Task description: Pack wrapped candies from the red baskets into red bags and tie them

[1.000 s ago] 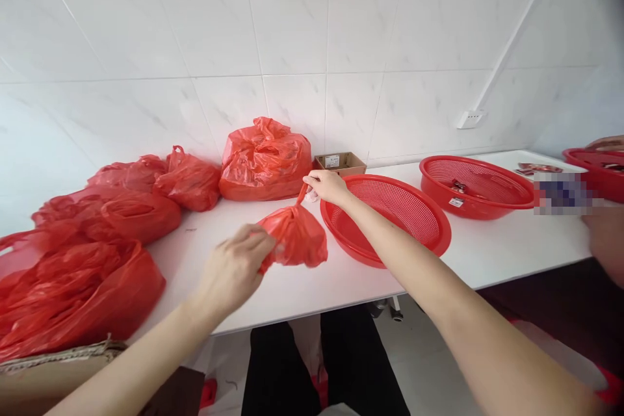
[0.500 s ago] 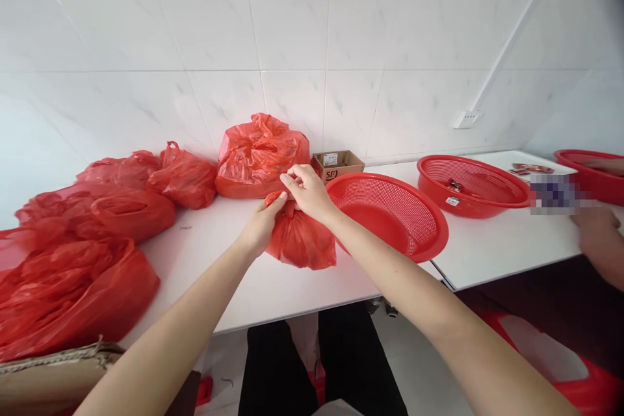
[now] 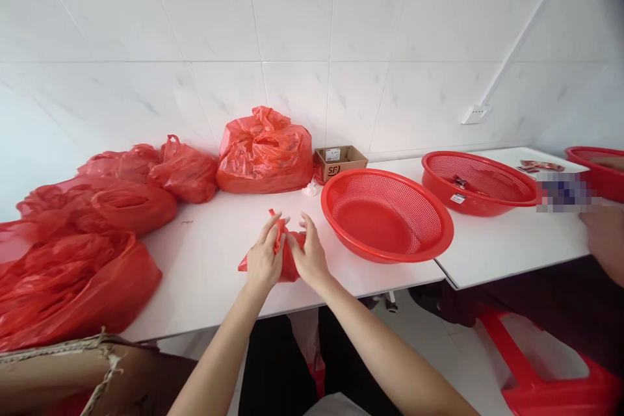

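A small tied red plastic bag (image 3: 289,268) rests on the white table (image 3: 205,273) in front of me. My left hand (image 3: 266,255) grips it from the left side, near its gathered neck, where a red twist of plastic pokes up above the fingers. On the other side my right hand (image 3: 311,252) curves around the bag, thumb pressed to its top near the left fingers. Both hands partly cover the bag, and its contents cannot be seen. To the right of my right hand stands a red perforated basket (image 3: 375,227) with nothing in it.
Several full red bags (image 3: 112,273) crowd the left, and a larger red bag (image 3: 266,156) sits by the wall beside a small cardboard box (image 3: 348,166). A second red basket (image 3: 480,201) holds small items. An open carton (image 3: 58,370) is at lower left. Another person's arm (image 3: 604,234) is at right.
The small bag, held up by its neck one second ago, has come down onto the table. Both hands have moved lower and closer together around it, and the right hand has left the basket's rim area.
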Demonstrator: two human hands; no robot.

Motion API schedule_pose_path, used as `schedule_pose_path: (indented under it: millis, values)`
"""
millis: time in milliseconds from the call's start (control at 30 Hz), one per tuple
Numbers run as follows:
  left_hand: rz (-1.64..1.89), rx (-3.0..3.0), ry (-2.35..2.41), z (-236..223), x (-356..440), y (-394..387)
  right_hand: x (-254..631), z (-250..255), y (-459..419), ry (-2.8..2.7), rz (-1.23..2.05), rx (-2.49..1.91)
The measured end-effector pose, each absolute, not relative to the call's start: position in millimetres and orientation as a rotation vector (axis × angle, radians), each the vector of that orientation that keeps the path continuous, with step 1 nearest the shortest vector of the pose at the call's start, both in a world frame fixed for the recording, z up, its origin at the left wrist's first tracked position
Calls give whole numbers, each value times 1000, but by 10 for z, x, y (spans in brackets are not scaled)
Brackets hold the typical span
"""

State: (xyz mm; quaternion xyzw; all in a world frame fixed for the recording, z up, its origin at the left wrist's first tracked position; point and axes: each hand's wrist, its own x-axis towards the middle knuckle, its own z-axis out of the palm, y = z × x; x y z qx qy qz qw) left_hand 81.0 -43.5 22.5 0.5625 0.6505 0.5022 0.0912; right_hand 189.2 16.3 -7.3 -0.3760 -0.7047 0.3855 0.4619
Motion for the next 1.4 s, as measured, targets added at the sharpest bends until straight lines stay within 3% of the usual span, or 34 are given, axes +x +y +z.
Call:
schedule_pose_path:
  millis: [167, 367, 867, 1133, 1400]
  values:
    - [1410, 1698, 2187, -265, 717, -689, 1929, -420, 99, -1819, 830, -853]
    - [1357, 1787, 2222, -537, 668, -767, 2104, -535, 169, -1812, 821, -819]
    - [1127, 1950, 2335, -614, 618, -773, 2175, -612, 218, -1738, 784, -917]
    - [981, 2116, 2325, -647, 667, -740, 2082, -708, 149, -2225, 572, -885]
    - [809, 2179, 2266, -703, 620, -680, 2074, -741, 171, -2313, 486, -920]
